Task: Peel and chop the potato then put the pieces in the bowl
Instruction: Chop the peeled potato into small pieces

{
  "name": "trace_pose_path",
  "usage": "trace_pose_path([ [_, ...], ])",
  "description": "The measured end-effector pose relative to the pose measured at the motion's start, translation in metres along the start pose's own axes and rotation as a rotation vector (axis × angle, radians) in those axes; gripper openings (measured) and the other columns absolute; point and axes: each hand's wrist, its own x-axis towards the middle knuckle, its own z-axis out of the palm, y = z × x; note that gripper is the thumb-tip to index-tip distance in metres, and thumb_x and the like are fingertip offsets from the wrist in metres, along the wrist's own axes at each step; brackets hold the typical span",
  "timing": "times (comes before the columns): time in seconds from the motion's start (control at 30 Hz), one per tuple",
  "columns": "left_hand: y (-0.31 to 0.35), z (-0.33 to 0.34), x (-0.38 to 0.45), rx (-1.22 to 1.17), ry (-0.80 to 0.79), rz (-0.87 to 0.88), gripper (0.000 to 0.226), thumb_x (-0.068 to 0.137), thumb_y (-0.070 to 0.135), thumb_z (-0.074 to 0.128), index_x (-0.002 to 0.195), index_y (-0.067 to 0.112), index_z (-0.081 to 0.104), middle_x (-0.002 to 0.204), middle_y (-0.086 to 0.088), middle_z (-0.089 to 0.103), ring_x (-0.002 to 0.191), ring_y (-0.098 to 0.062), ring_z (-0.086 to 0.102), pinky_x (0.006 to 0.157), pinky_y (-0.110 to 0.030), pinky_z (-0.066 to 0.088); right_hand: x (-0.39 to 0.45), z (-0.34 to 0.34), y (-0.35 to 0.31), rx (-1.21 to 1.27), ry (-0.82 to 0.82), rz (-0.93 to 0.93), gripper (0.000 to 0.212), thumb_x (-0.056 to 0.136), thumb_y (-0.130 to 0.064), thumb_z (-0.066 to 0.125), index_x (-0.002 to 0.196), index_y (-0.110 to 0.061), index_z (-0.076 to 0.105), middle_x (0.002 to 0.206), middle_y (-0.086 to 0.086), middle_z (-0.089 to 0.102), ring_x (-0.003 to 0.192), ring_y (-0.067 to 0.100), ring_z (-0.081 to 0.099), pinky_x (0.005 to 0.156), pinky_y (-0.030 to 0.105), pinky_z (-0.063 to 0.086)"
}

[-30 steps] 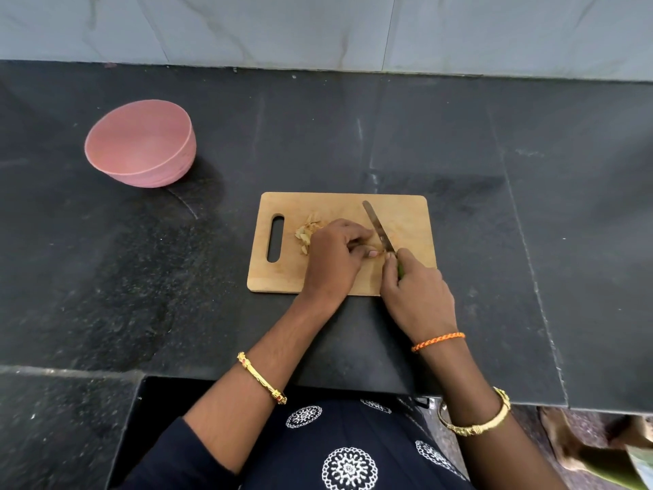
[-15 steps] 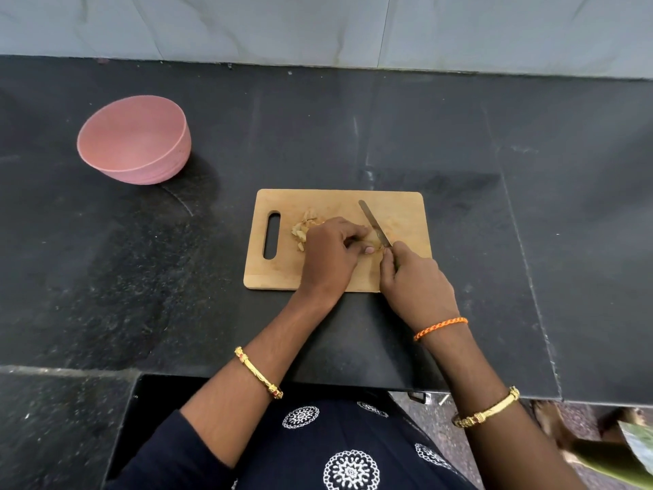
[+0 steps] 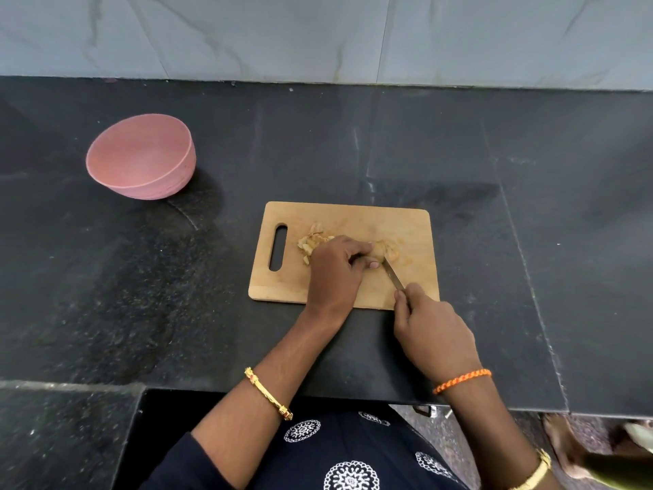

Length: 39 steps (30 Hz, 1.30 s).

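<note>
The left hand [image 3: 335, 267] is curling its fingers [image 3: 358, 247] over the potato [image 3: 387, 250] in the middle of the chopping board [image 3: 417, 224], which is lying toward the worktop's [image 3: 353, 143] front edge. The right hand [image 3: 429, 330] is gripping the knife [image 3: 393, 275], its blade touching the potato. Peelings [image 3: 312, 242] are lying beside the board's handle slot. The pink bowl [image 3: 141, 155] is sitting well apart, toward the rear left.

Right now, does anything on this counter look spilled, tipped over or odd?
Nothing stands out. The pink bowl sits upright off the cutting board, and the peels stay on the board.
</note>
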Motion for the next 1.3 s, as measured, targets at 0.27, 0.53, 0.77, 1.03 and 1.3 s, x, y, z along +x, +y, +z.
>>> trace_pose_path([
  [0.27,0.001,-0.002,0.003,-0.028,-0.024,-0.043,0.022,0.069,0.004,0.079,0.090,0.003,0.073,0.086,-0.003,0.072,0.076,-0.003,0.062,0.075,-0.009,0.048,-0.015,-0.010,0.013,0.044,0.005,-0.010,0.031,0.097,-0.038,0.035,0.080,-0.016,0.047,0.064,0.006,0.051,0.070,0.035,0.058,0.063,0.037,0.048],
  [0.53,0.001,-0.003,0.004,-0.016,-0.047,-0.025,0.020,0.069,0.003,0.078,0.089,0.003,0.073,0.086,-0.003,0.070,0.079,-0.007,0.064,0.075,-0.010,0.049,0.014,-0.007,-0.005,0.232,0.172,-0.055,0.030,0.097,-0.037,0.037,0.073,-0.021,0.039,0.061,0.005,0.048,0.067,0.034,0.053,0.060,0.036,0.044],
  [0.77,0.001,-0.004,0.004,-0.003,-0.035,-0.014,0.016,0.070,0.002,0.077,0.085,0.003,0.074,0.084,-0.004,0.071,0.075,-0.004,0.062,0.072,-0.007,0.048,0.030,0.010,-0.015,0.162,0.141,-0.058,0.024,0.098,-0.038,0.032,0.083,-0.021,0.041,0.073,0.009,0.057,0.070,0.033,0.055,0.059,0.034,0.041],
  [1.03,0.000,-0.004,0.003,0.013,-0.039,0.033,0.016,0.073,-0.001,0.074,0.088,0.003,0.073,0.086,-0.005,0.071,0.078,-0.005,0.063,0.074,-0.008,0.048,0.029,0.013,-0.020,-0.004,0.141,-0.023,0.029,0.100,-0.038,0.028,0.100,-0.015,0.046,0.083,0.014,0.062,0.081,0.038,0.061,0.062,0.034,0.041],
  [1.3,-0.001,-0.001,0.001,-0.020,-0.006,0.025,0.014,0.075,-0.004,0.071,0.088,0.002,0.073,0.081,-0.004,0.071,0.069,0.013,0.058,0.071,-0.002,0.044,0.011,0.010,-0.015,-0.055,0.026,0.026,0.023,0.101,-0.035,0.026,0.095,-0.018,0.039,0.091,0.014,0.064,0.083,0.037,0.061,0.060,0.032,0.034],
])
